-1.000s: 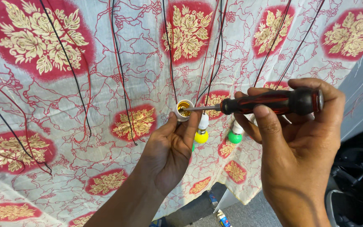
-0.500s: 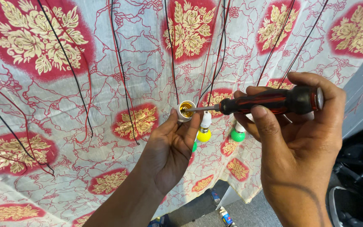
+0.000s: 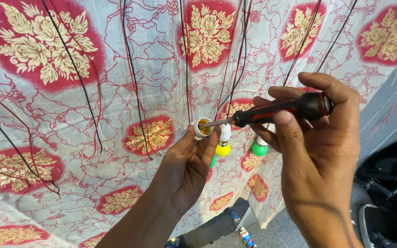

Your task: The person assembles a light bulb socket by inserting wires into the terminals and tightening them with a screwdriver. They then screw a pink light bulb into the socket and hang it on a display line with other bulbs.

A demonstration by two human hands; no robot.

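Head view: right hand (image 3: 320,151) grips a red-and-black screwdriver (image 3: 276,109), its tip inside the white lamp socket (image 3: 202,128) that the left hand (image 3: 187,167) pinches just beside it. Work on the socket looks underway, not finished; yellow bulb (image 3: 223,148) and green bulb (image 3: 259,148) hang beyond, against patterned cloth (image 3: 70,105).

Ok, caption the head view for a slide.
Left hand holds a white lamp socket while right hand points a screwdriver into it.
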